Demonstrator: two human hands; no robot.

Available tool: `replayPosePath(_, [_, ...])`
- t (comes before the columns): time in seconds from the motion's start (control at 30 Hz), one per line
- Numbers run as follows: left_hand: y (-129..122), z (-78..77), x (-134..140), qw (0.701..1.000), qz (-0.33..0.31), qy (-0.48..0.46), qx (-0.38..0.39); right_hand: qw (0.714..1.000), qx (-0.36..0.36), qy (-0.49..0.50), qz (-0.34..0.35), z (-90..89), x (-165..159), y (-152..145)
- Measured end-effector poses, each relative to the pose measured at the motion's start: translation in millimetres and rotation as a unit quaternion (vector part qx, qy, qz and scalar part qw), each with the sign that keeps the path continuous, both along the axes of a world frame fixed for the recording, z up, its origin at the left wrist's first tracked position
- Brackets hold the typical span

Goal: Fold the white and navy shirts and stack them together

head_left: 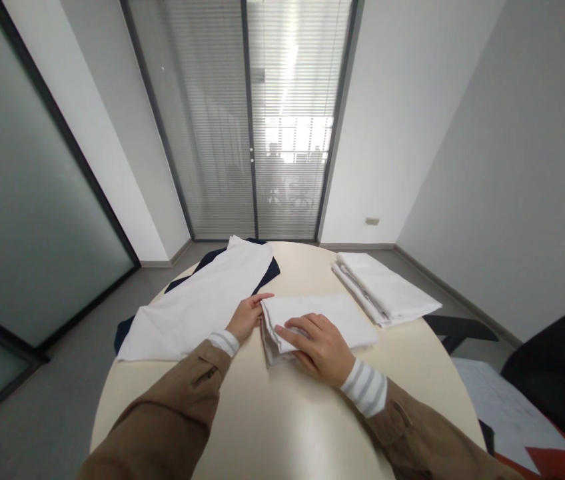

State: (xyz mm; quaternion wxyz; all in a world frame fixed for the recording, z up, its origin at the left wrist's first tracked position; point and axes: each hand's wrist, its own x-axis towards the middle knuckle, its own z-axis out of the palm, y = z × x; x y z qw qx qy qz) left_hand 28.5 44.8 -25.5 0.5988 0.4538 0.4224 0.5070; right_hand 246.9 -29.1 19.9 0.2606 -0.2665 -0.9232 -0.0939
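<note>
A folded white cloth [340, 313] lies near the middle of the round table, its layers showing at the left end. My left hand [245, 319] is closed on that left edge, fingertips at the corner. Across the front part of the same cloth, my right hand [323, 350] grips the fold with bent fingers. The cloth hides some fingertips. Left of my hands, a white cloth [195, 300] is spread out over a dark navy cloth [268, 275], which shows along its edges. Another folded white cloth [387, 285], thick with layers, rests on the right.
The round cream table [267, 420] has a curved edge on both sides. At the right stand a black chair [562, 360] and, lower, white paper [507, 400] with a red item [557, 460]. Glass doors with blinds [287, 133] are behind the table.
</note>
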Motion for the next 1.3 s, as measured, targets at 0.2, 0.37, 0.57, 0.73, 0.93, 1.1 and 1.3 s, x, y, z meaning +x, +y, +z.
replayPosePath(0.2, [-3, 8.1, -4, 0.985, 0.067, 0.119, 0.106, 0.998, 0.017, -0.046, 0.031, -3.0, -3, 1])
replayPosePath(0.37, [-2, 6.2, 0, 0.996, 0.066, 0.06, 0.025, 0.998, -0.019, -0.055, 0.023, -5.5, -6, 0])
replayPosePath(0.57, [2, -3.4, 2, 0.998, 0.04, 0.029, -0.027, 0.997, -0.044, -0.056, 0.005, -6.9, -6, 1])
replayPosePath(0.73, [4, -3.9, -2, 0.997, 0.054, 0.049, -0.005, 0.993, -0.072, -0.08, 0.039, -11.5, -7, 2])
replayPosePath(0.93, [2, -0.2, -7, 0.98, 0.092, 0.143, 0.1, 0.992, -0.084, -0.071, 0.06, -14.4, -7, 4])
replayPosePath(1.1, [-4, 10.0, -4, 0.963, 0.139, 0.174, 0.153, 0.993, -0.089, -0.06, 0.05, -12.7, -8, 0])
replayPosePath(1.3, [-19, 16.3, 9, 0.942, 0.03, 0.17, 0.287, 0.993, -0.103, -0.047, 0.04, -9.0, -13, -5])
